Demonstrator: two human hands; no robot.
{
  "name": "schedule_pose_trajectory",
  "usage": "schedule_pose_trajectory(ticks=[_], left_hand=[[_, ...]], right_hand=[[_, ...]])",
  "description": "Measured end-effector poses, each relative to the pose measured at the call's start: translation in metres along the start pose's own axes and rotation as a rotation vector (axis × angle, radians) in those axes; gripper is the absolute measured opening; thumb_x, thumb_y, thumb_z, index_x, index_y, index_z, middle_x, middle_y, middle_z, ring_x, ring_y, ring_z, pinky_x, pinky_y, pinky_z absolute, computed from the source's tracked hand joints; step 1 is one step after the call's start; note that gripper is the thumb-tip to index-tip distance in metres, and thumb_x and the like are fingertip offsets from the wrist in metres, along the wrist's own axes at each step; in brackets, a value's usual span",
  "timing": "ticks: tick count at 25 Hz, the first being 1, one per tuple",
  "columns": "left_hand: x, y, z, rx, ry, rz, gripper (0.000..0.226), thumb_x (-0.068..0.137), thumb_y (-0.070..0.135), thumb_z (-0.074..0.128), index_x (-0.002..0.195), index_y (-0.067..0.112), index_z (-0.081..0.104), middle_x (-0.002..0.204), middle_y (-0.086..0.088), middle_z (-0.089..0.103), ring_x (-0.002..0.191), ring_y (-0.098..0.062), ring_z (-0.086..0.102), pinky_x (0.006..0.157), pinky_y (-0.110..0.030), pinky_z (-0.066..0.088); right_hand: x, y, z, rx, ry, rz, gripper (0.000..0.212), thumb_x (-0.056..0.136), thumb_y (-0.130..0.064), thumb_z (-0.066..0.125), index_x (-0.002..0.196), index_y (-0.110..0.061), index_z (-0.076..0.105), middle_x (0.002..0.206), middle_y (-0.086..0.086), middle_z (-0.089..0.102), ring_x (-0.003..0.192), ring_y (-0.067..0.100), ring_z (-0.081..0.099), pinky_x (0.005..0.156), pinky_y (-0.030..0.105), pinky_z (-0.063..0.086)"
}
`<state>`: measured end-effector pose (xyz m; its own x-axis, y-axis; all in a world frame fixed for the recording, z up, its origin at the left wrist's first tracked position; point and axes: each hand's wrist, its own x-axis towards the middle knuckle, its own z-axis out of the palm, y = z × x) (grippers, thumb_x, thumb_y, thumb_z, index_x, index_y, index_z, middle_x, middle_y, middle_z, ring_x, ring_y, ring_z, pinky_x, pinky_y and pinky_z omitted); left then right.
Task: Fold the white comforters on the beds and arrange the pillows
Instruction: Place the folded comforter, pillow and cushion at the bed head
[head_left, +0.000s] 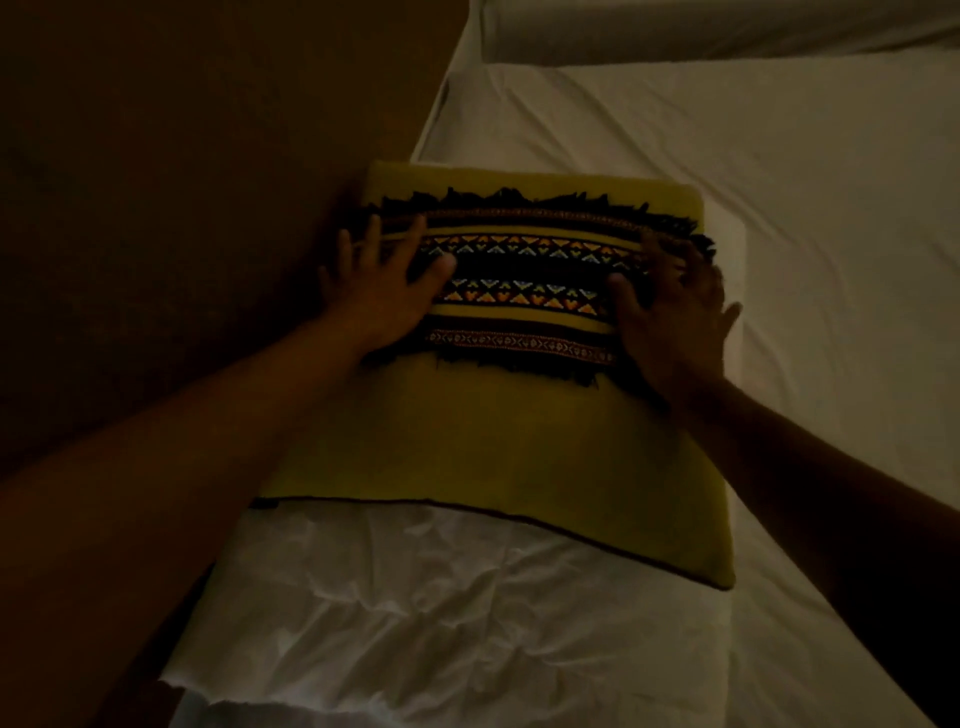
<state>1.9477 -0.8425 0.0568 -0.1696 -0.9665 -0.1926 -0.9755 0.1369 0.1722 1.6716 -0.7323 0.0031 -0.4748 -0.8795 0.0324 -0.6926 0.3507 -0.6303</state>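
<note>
A yellow cushion (483, 447) with a dark patterned, fringed band lies on top of a white pillow (447, 623) at the head of the bed. My left hand (387, 283) presses flat on the band's left end, fingers spread. Flat on the band's right end lies my right hand (672, 312), its fingers straight and reaching over the cushion's right side. Both forearms stretch in from the bottom corners. The room is dim.
A dark brown headboard or wall (182, 208) fills the left side, right beside the cushion. The white bed sheet (779, 208) spreads to the right. A folded white comforter (727, 26) lies across the top of the view.
</note>
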Motion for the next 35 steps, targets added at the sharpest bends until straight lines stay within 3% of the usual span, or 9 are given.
schedule_pose_trajectory(ticks=[3, 8, 20, 25, 31, 35], left_hand=[[0.014, -0.006, 0.035, 0.12, 0.0, 0.082, 0.077, 0.079, 0.085, -0.001, 0.148, 0.053, -0.015, 0.163, 0.002, -0.021, 0.149, -0.034, -0.02, 0.117, -0.063, -0.007], [0.032, -0.019, 0.111, 0.119, 0.072, 0.1, 0.076, 0.081, 0.083, -0.004, 0.148, 0.05, -0.021, 0.163, 0.001, -0.024, 0.149, -0.035, -0.019, 0.116, -0.065, -0.005], [0.084, -0.041, 0.217, 0.17, 0.235, 0.12, 0.082, 0.09, 0.074, 0.01, 0.157, 0.028, -0.005, 0.164, -0.015, -0.009, 0.149, -0.043, -0.009, 0.114, -0.068, 0.001], [0.078, -0.033, 0.203, 0.198, 0.171, 0.077, 0.081, 0.088, 0.076, 0.004, 0.154, 0.033, -0.015, 0.163, -0.012, -0.017, 0.149, -0.041, -0.015, 0.114, -0.068, -0.001], [0.037, -0.024, 0.155, 0.176, 0.04, 0.035, 0.081, 0.082, 0.083, -0.004, 0.15, 0.043, -0.023, 0.162, -0.003, -0.025, 0.148, -0.035, -0.022, 0.115, -0.066, -0.007], [-0.012, -0.017, 0.128, 0.15, -0.033, 0.009, 0.083, 0.083, 0.082, -0.002, 0.152, 0.038, -0.02, 0.162, -0.003, -0.023, 0.149, -0.03, -0.022, 0.117, -0.061, -0.01]], right_hand=[[0.02, -0.002, 0.017, -0.198, -0.115, -0.175, 0.064, 0.09, -0.073, 0.02, 0.15, -0.053, 0.008, 0.165, -0.002, 0.0, 0.151, 0.034, -0.011, 0.117, 0.061, -0.009], [0.016, 0.039, 0.084, -0.254, -0.135, -0.168, 0.063, 0.09, -0.074, 0.008, 0.148, -0.056, -0.008, 0.162, -0.01, -0.021, 0.147, 0.03, -0.026, 0.115, 0.065, -0.009], [0.039, 0.095, 0.195, -0.365, 0.088, -0.239, 0.065, 0.095, -0.065, 0.028, 0.154, -0.039, 0.018, 0.165, 0.008, 0.007, 0.149, 0.044, 0.0, 0.114, 0.069, 0.005], [0.038, 0.09, 0.185, -0.377, 0.048, -0.199, 0.066, 0.095, -0.066, 0.027, 0.154, -0.044, 0.01, 0.166, 0.004, 0.002, 0.15, 0.042, -0.004, 0.114, 0.068, 0.004], [0.015, 0.065, 0.119, -0.295, -0.191, -0.147, 0.062, 0.095, -0.068, 0.018, 0.15, -0.052, -0.006, 0.163, -0.007, -0.018, 0.148, 0.03, -0.024, 0.118, 0.059, -0.01], [-0.031, 0.066, 0.084, -0.241, -0.33, -0.118, 0.062, 0.097, -0.064, 0.013, 0.151, -0.047, -0.012, 0.163, -0.006, -0.022, 0.149, 0.024, -0.023, 0.121, 0.053, -0.006]])
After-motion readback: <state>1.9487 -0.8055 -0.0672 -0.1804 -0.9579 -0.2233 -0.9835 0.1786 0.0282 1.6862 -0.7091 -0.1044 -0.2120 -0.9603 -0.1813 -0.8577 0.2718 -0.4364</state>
